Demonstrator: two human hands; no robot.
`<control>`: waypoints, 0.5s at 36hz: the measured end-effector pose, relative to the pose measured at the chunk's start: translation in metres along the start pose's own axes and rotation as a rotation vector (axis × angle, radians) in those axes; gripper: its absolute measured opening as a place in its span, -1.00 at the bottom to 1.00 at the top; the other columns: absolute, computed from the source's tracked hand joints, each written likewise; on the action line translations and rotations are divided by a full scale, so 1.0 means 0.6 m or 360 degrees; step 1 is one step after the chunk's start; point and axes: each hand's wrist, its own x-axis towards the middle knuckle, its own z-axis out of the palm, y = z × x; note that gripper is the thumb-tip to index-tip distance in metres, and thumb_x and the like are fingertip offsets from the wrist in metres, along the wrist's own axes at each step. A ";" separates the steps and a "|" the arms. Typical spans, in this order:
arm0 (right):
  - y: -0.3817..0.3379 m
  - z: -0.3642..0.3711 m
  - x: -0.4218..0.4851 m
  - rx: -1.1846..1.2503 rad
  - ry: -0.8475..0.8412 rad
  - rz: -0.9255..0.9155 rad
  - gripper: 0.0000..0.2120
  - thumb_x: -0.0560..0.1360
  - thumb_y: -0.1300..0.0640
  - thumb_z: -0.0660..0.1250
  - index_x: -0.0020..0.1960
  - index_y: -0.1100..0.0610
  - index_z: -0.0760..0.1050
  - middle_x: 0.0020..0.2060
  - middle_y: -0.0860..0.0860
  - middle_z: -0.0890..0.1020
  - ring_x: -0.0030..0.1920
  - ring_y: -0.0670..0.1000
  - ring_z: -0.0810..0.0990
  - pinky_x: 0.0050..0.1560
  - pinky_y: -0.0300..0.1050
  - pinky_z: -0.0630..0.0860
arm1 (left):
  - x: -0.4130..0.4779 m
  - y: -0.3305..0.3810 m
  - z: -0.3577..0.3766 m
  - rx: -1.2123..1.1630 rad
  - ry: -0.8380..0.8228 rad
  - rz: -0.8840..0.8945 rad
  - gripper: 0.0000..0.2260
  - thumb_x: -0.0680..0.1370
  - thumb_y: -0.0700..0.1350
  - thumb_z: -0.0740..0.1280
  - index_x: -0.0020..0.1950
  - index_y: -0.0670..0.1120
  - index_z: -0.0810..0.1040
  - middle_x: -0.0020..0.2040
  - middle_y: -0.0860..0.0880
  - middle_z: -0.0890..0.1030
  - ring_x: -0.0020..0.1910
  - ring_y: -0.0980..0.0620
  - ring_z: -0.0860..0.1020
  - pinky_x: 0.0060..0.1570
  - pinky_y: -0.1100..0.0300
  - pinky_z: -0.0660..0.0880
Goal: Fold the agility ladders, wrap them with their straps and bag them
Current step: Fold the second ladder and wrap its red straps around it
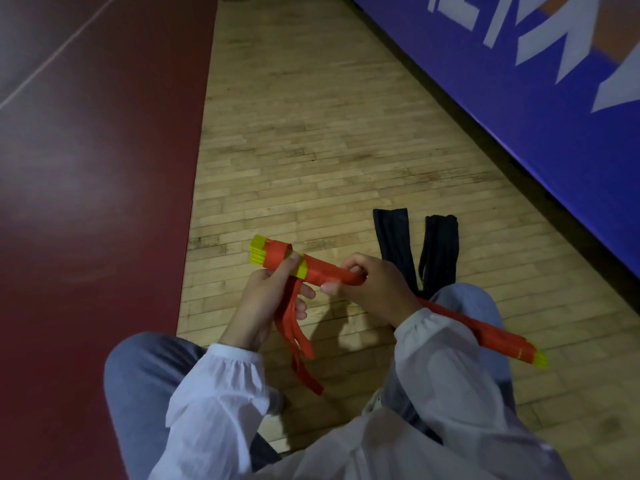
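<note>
Above the wooden floor (311, 140), between the person's knees, the folded ladder bundle (332, 275) is held up in the air. It is a long stack of yellow rungs (258, 252) with red strap wound around most of it. One end pokes out past the left hand (266, 292). The other end runs under the right sleeve and rests on the right knee, with its yellow tip sticking out.

The left hand is closed around the bundle near the far end, thumb pressed on top of a strap loop. Loose red strap tails (298, 337) hang down from this hand. The right hand (370, 289) is curled shut on the middle of the bundle, and it seems to pinch a strap edge, though the fingers hide that part.

The rungs look stiff and light, so the stack should stay straight if it is squeezed flat. The strap is soft and floppy and may slide loose, so it needs a tight pull. Best hold is the middle of the stack.

Two black bags (394, 244) lie flat on the floor just past the right hand, not touched
</note>
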 end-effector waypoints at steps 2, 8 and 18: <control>0.003 -0.001 0.002 0.0016 -0.0073 0.0025 -0.38 0.09 -0.48 0.28 -0.06 -0.06 0.54 -0.19 -0.14 0.62 -0.16 -0.12 0.59 -0.10 -0.09 0.53 | 0.000 -0.002 -0.001 -0.0002 -0.0005 -0.0004 -0.65 0.61 -0.02 0.23 -0.13 -0.30 0.56 -0.39 -0.15 0.59 -0.61 0.02 0.46 -0.58 0.25 0.46; 0.005 -0.008 0.009 0.0013 -0.0239 0.0065 -0.29 0.27 -0.52 0.07 -0.11 0.08 0.57 -0.20 0.03 0.62 -0.15 0.03 0.59 -0.04 -0.02 0.49 | -0.002 -0.008 -0.008 0.0008 -0.0033 -0.0020 -0.64 0.62 -0.07 0.21 -0.17 -0.33 0.55 -0.38 -0.17 0.60 -0.59 0.01 0.46 -0.56 0.24 0.46; 0.011 0.001 0.007 0.0110 -0.0198 0.0115 -0.44 0.24 -0.49 0.19 -0.20 -0.02 0.59 -0.29 -0.08 0.62 -0.20 -0.06 0.61 -0.13 -0.15 0.48 | -0.011 -0.005 -0.012 -0.0036 -0.0144 -0.0089 -0.64 0.63 -0.05 0.18 -0.04 -0.36 0.55 -0.29 -0.21 0.65 -0.59 -0.01 0.49 -0.56 0.22 0.48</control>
